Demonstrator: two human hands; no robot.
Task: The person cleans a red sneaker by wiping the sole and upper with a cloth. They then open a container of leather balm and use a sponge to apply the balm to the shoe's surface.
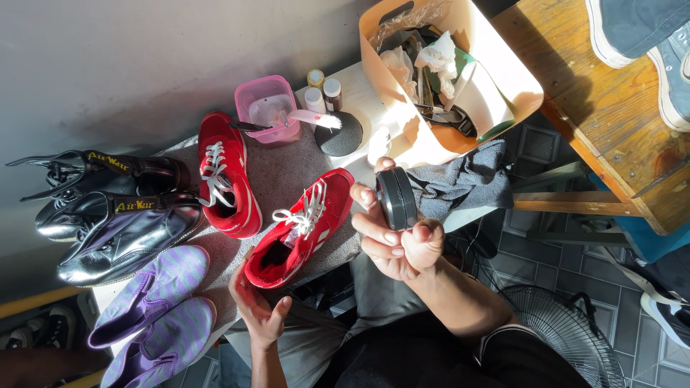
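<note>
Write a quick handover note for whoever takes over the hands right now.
Right hand: holds a round black tin on edge, lid closed.
Left hand: open, at the heel of the nearer red sneaker; contact unclear.
Second red sneaker lies beside it on the mat. Pink tub with brush sits behind; grey cloth to the right.
Done: both sneakers laid out. Left: tin not yet opened.
</note>
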